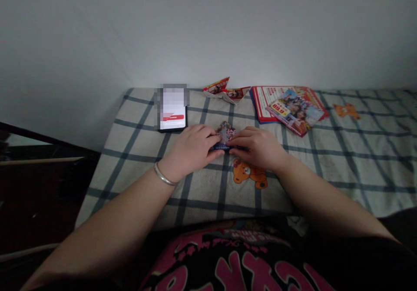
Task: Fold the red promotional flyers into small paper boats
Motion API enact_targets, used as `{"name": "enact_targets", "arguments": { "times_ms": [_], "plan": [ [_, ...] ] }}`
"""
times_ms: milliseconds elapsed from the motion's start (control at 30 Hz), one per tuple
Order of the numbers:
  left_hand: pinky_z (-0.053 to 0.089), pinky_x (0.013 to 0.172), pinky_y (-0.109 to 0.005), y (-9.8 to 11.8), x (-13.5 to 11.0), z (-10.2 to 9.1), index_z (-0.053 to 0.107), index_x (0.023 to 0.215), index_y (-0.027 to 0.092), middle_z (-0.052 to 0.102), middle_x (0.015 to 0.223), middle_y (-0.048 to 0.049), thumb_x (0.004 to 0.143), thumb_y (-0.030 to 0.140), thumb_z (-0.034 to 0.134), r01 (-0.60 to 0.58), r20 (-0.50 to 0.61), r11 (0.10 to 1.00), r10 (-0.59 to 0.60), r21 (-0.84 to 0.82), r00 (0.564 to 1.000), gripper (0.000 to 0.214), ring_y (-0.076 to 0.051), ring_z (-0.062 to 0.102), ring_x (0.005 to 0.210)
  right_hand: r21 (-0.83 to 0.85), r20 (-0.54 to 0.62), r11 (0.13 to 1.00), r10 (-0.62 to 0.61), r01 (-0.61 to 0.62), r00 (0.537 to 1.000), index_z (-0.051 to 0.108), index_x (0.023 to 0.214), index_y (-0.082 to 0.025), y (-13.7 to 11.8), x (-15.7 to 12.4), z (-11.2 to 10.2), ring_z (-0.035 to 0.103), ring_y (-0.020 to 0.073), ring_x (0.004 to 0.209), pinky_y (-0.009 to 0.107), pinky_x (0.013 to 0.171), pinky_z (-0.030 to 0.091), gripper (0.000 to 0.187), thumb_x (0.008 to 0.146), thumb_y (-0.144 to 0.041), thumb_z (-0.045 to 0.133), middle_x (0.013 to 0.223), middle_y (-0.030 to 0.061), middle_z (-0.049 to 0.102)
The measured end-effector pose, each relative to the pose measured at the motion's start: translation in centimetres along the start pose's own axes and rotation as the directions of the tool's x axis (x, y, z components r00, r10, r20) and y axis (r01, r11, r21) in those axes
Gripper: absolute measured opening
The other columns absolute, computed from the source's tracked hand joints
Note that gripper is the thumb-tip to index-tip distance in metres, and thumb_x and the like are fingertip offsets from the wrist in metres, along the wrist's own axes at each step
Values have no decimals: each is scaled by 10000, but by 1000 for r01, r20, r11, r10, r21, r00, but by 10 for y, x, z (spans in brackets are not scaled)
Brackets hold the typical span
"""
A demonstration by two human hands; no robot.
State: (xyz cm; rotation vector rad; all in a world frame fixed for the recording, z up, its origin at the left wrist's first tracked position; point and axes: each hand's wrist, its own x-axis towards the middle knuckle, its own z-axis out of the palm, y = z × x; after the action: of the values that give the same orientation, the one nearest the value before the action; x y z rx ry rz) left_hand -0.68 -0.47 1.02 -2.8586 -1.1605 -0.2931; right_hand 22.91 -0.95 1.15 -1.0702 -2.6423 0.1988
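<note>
A printed paper (pixel 226 131) with a pointed top lies flat on the checked cloth (pixel 202 195), partly hidden by my fingers. My left hand (pixel 194 147), with a silver bangle at the wrist, grips its left side between thumb and fingers. On the right side, my right hand (pixel 260 147) pinches the paper's lower edge in the same way. Both thumbs are near each other along the bottom edge. The paper appears folded, with dark blue and colourful print.
A phone (pixel 173 108) with a lit screen lies beyond my left hand. Folded red-and-white papers (pixel 235 94) stand near the wall (pixel 228 30). A stack of printed leaflets (pixel 260 108) lies right of them, with one glossy leaflet (pixel 295 113) askew on top.
</note>
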Motion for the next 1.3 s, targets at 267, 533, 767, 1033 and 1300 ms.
{"name": "enact_targets", "arguments": {
  "times_ms": [267, 533, 767, 1033, 1300],
  "plan": [
    [472, 890, -425, 1, 0, 0, 697, 1135, 189, 665, 1082, -80, 934, 465, 586, 14, 12, 1000, -13, -1, 1000, 358, -279, 591, 1030, -27, 4, 999, 27, -27, 1000, 774, 1008, -232, -3, 1, 1, 653, 234, 952, 375, 800, 428, 229, 939, -358, 596, 1061, 38, 748],
    [474, 919, -436, -2, 0, -2, 699, 1156, 180, 666, 1106, -88, 913, 428, 613, 10, 27, 998, -9, -55, 1000, 358, -280, 582, 1057, 85, 7, 996, 17, -17, 1000, 774, 1014, -219, 4, 1, 2, 646, 219, 968, 361, 870, 464, 203, 917, -300, 615, 1113, 65, 732],
    [489, 853, -395, -3, 1, 2, 709, 1117, 180, 670, 1038, -77, 960, 270, 522, -16, 2, 1000, 16, 4, 1000, 260, -252, 590, 1001, -57, 11, 998, 23, -22, 1000, 743, 1048, -181, -4, 3, 3, 624, 224, 922, 348, 812, 438, 262, 905, -176, 524, 1047, 85, 734],
    [501, 780, -361, 3, 8, 9, 717, 896, 150, 660, 895, -71, 957, 293, 579, 75, -38, 996, -73, 43, 997, 208, -240, 600, 910, -132, -63, 977, 164, -171, 985, 723, 976, -189, -9, 9, 14, 596, 224, 875, 339, 756, 385, 236, 966, -337, 540, 960, 87, 723],
    [494, 776, -357, 4, 7, 8, 704, 847, 141, 648, 842, -71, 959, 310, 586, 178, -42, 984, -178, 14, 983, 234, -244, 614, 878, -84, -106, 967, 233, -242, 967, 748, 942, -199, -3, 14, 19, 626, 209, 829, 335, 746, 384, 238, 966, -343, 560, 908, 66, 739]
  ]
}}
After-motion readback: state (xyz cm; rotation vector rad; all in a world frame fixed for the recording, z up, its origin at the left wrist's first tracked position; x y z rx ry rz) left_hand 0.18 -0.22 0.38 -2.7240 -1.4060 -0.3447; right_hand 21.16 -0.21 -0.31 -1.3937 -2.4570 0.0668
